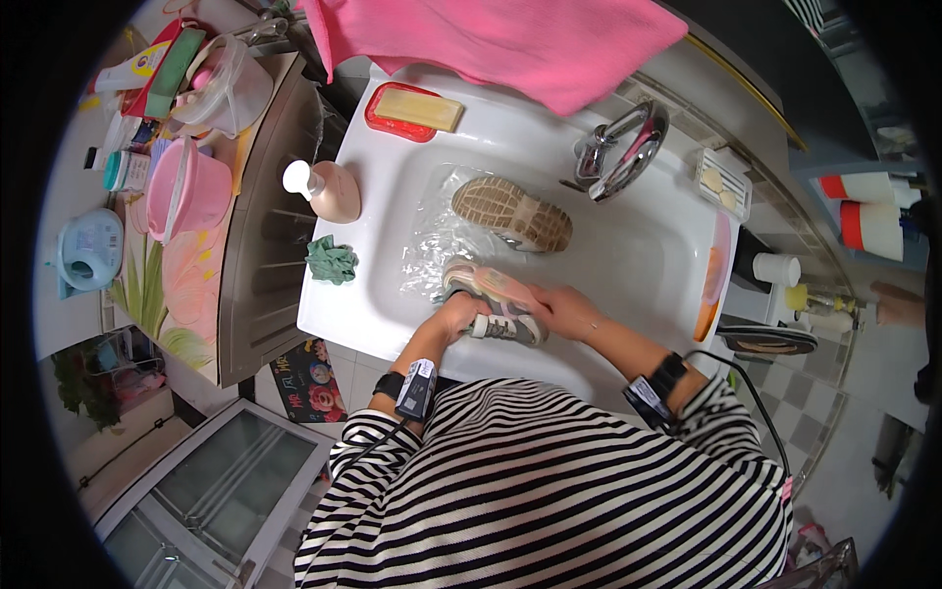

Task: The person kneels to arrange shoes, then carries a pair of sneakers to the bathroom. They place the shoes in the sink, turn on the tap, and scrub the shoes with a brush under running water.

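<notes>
My left hand (pixel 462 315) grips a grey and white lace-up sneaker (pixel 508 330) by its ankle opening, over the near side of a white sink (pixel 625 280). In my right hand (pixel 570 313) is a flat pink scrubbing tool (pixel 502 286), probably a brush, laid along the sneaker's side. Its working face is hidden. Beyond my hands a second sneaker (pixel 513 213) lies sole up, its tan tread showing, partly in shallow rippling water (pixel 445 228).
A chrome faucet (pixel 622 151) arches over the back right. On the rim are a soap bar (pixel 419 109) on a red dish (pixel 375 110), a pump bottle (pixel 335 193), a crumpled green cloth (pixel 331 260) and an orange-handled item (pixel 708 294). A pink towel (pixel 500 44) hangs behind.
</notes>
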A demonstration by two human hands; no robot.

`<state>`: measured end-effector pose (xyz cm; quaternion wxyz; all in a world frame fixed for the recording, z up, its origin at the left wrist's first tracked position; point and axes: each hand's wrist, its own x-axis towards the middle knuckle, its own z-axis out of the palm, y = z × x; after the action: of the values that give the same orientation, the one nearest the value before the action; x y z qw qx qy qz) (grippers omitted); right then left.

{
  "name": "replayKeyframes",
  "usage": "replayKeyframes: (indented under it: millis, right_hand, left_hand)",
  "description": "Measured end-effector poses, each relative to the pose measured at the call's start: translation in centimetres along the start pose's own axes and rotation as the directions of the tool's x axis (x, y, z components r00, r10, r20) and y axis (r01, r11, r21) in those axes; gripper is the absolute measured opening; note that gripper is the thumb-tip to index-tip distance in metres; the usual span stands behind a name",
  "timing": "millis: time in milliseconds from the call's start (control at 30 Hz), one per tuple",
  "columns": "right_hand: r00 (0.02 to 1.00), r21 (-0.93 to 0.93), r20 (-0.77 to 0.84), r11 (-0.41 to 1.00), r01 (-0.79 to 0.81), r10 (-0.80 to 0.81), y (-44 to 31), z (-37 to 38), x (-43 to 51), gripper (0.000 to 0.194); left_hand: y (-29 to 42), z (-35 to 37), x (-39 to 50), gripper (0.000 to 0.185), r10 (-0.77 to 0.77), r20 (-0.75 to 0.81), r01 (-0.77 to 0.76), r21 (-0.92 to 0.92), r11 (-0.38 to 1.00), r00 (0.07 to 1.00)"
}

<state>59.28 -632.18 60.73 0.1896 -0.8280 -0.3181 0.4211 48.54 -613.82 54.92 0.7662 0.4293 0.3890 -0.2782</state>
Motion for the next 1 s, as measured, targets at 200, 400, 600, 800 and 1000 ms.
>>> replayKeyframes:
  millis: [200, 400, 600, 800, 1000]
  right_hand:
    - [0.998, -0.156, 0.015, 0.985, 0.068, -0.066, -3.6, 1.7, 7.6, 0.030]
    - [0.982, -0.062, 0.001, 0.980, 0.190, -0.190, -3.9, 1.4, 5.2, 0.029]
    - [1.000, -0.057, 0.021, 0.998, -0.001, 0.002, -2.8, -0.2, 2.8, 0.031]
    - [0.994, -0.163, -0.088, 0.985, 0.053, -0.068, -4.1, 1.2, 7.1, 0.031]
    - [0.999, -0.144, -0.001, 0.989, -0.038, 0.038, -1.0, -0.6, 1.5, 0.031]
  left_hand:
    - [-1.3, -0.2, 1.5, 0.014, 0.066, -0.095, -0.053, 0.133, 0.990, 0.993]
    - [-2.2, -0.9, 2.6, 0.017, 0.153, -0.046, -0.144, 0.167, 0.975, 0.987]
    - [-3.1, -1.2, 3.7, 0.020, 0.142, -0.102, -0.112, 0.255, 0.960, 0.985]
    - [-2.6, -1.1, 3.3, 0.020, 0.156, -0.145, -0.085, 0.406, 0.910, 0.977]
    - [-1.6, -0.6, 2.1, 0.018, 0.267, -0.122, -0.157, 0.555, 0.817, 0.956]
